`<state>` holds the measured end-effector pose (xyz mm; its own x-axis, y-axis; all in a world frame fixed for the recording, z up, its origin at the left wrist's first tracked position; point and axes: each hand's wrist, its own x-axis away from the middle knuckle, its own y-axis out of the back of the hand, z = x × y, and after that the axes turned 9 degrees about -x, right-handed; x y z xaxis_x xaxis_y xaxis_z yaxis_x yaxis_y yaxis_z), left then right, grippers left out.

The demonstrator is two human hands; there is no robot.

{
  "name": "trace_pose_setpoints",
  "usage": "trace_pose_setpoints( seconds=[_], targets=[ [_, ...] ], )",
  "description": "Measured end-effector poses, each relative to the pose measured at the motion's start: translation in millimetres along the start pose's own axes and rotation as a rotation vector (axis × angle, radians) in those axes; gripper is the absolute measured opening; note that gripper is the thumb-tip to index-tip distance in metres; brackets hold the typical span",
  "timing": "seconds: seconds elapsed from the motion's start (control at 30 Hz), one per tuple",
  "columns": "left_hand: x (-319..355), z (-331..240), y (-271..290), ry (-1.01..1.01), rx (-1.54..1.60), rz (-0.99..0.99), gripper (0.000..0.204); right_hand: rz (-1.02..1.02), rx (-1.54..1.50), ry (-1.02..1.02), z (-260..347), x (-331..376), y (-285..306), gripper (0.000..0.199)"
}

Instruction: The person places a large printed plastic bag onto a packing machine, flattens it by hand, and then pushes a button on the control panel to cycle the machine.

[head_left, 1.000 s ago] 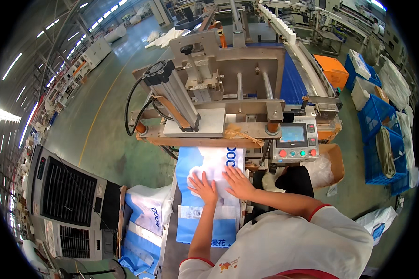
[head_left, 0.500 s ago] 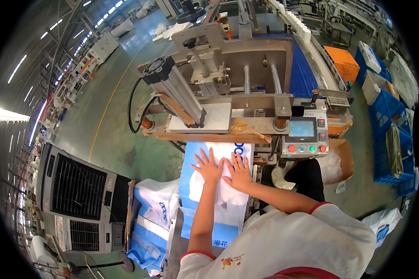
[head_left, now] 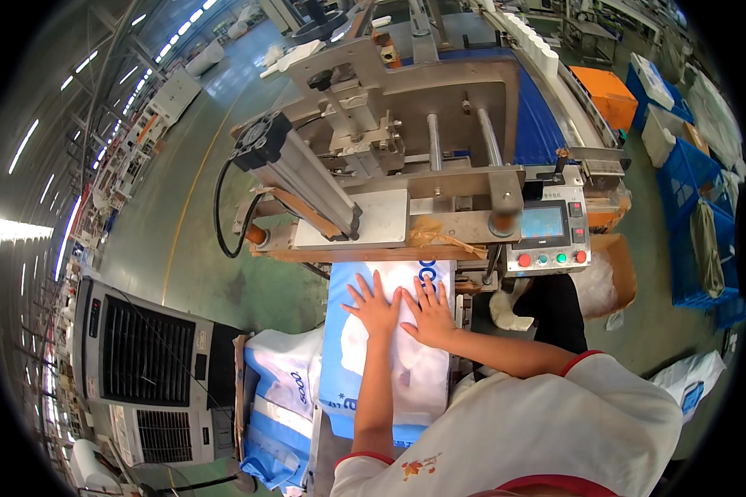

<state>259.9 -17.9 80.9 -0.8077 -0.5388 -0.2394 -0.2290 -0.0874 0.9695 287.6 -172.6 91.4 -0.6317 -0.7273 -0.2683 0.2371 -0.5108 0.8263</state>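
Observation:
A blue and white plastic package lies flat in front of me, its far end under the sealing machine's wooden-edged front bar. My left hand rests flat on its upper part with fingers spread. Beside it my right hand also presses flat, fingers apart, the two hands nearly touching at the thumbs. Neither hand grips anything. What the package holds is hidden, though its surface bulges softly. The near end passes beneath my left forearm and shirt.
A metal press with an air cylinder stands ahead. Right of it sits a control panel with coloured buttons. More blue and white packages lie in a box at left, near a grey air cooler. Blue crates stand far right.
The view has shifted slightly. Both hands stay flat and spread on the package, with little movement over it. More dark print shows near its left edge beside my left forearm.

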Motion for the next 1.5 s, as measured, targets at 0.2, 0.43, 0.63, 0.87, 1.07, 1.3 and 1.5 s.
trace_pose_setpoints(
  seconds=[0.2, 0.43, 0.63, 0.87, 1.07, 1.3, 1.5],
  targets=[
    [0, 2, -5, -0.011, 0.001, -0.008, 0.073, 0.009, 0.007, -0.001, -1, 0, 2, 0.076],
    [-2, 0, -3, -0.003, -0.029, 0.0, 0.074, 0.046, -0.001, -0.033, -2, -4, 3, 0.075],
    [-3, 1, -5, -0.014, -0.037, -0.019, 0.073, 0.04, -0.031, -0.029, -4, -5, 2, 0.075],
    [-4, -1, 1, -0.003, -0.04, 0.036, 0.072, 0.075, -0.038, -0.037, -2, -8, 6, 0.076],
    [-5, 0, 3, -0.009, -0.044, 0.056, 0.073, 0.088, -0.046, -0.038, -3, -10, 6, 0.077],
    [5, 5, 18, -0.012, -0.036, 0.061, 0.072, 0.111, -0.064, -0.052, 1, -22, 14, 0.082],
    [-38, 10, 8, -0.028, -0.001, 0.065, 0.067, 0.091, -0.06, -0.07, 7, -31, 14, 0.091]
  ],
)
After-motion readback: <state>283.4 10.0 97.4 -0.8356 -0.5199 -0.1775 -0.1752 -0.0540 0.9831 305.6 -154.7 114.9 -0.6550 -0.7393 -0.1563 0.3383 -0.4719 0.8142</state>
